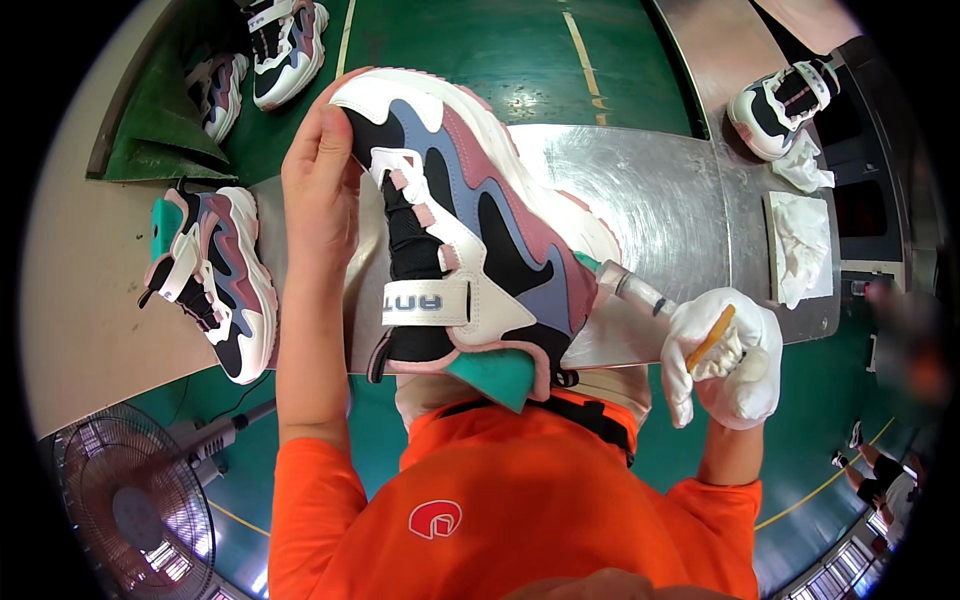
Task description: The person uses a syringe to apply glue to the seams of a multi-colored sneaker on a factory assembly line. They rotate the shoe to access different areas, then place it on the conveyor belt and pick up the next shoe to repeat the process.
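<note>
Sneaker (pixel 470 200) at centre frame, slanting from toe, upper left.
Left hand (pixel 322 180) grips the toe; gloved right hand (pixel 728 355), nearer the heel, curls around a syringe (pixel 638 290) pointing toward it.

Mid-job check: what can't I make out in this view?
All in the head view:
- Held sneaker: far side, facing away from the camera.
- Left hand: partly hidden behind the sneaker's toe.
- Clear tube: rear end, hidden by the gloved right hand.
- Top-left sneaker: cut off by the upper edge.
- Right-side shape: blurred.
</note>
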Available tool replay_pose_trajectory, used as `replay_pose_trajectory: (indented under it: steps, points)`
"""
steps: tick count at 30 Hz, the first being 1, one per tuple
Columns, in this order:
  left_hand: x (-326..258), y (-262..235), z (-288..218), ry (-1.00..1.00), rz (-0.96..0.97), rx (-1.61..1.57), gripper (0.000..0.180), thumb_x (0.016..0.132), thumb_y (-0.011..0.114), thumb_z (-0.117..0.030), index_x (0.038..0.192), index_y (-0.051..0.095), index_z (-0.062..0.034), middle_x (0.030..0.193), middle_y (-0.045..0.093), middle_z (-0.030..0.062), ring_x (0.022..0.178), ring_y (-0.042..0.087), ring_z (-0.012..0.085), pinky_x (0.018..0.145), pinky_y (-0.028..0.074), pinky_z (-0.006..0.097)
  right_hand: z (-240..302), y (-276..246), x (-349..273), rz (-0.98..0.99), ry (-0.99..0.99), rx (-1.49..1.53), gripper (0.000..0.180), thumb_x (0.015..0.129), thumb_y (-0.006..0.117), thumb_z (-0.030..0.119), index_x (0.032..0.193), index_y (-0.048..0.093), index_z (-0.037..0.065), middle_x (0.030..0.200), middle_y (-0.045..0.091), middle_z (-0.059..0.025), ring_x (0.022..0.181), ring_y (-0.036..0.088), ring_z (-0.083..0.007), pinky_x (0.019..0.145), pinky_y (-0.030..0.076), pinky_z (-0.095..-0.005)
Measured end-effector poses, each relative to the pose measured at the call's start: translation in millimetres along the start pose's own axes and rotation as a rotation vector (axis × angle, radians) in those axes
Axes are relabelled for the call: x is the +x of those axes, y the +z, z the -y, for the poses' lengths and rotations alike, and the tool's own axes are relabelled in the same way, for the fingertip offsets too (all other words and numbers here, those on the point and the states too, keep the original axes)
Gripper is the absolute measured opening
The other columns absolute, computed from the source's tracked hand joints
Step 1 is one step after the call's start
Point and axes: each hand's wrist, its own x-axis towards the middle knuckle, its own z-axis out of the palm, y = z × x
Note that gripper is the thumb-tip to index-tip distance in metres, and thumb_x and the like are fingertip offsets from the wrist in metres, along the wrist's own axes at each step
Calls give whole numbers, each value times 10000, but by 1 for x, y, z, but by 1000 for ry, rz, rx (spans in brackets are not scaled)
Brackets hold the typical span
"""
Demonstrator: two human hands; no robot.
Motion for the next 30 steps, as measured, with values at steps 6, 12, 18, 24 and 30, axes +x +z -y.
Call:
replay_pose_trajectory:
  steps: [6, 12, 18, 24, 30]
  points:
    - [0, -4, 5, -52, -47, 23, 403, 992, 477, -285, 1236, 531, 31, 1117, 628, 84, 1012, 600, 139, 878, 466, 275, -16, -10, -1, 41, -87, 229, 578, 582, 746, 54, 1071, 518, -153, 702, 574, -221, 562, 606, -247, 472, 508, -267]
    - [3, -4, 4, -154, -105, 153, 394, 1002, 447, -276, 1240, 518, 29, 1115, 633, 86, 998, 617, 143, 863, 480, 274, -31, -16, -3, -16, -166, 292, 653, 629, 833, 174, 1068, 504, -179, 698, 576, -224, 568, 603, -256, 472, 510, -286]
    - [9, -21, 14, -266, -74, 108, 362, 1000, 461, -329, 1121, 580, -9, 880, 630, -3, 699, 549, 19, 588, 419, 154, -43, -24, -9, -33, -210, 344, 563, 568, 726, 16, 1061, 518, -159, 698, 581, -222, 543, 596, -258, 455, 503, -301]
    - [3, 14, -3, -349, -252, 206, 354, 989, 472, -392, 967, 586, -57, 744, 594, -6, 590, 543, 50, 517, 427, 203, -54, -32, -9, 40, -262, 326, 608, 466, 518, -126, 1074, 528, -129, 701, 564, -222, 562, 586, -256, 479, 521, -318]
    - [2, 12, -9, -406, -179, 320, 379, 982, 472, -422, 904, 567, -64, 742, 597, 8, 606, 568, 67, 528, 439, 211, -61, -28, -12, -1, -259, 386, 646, 463, 490, -175, 1105, 519, -108, 752, 570, -216, 604, 585, -243, 513, 528, -312]
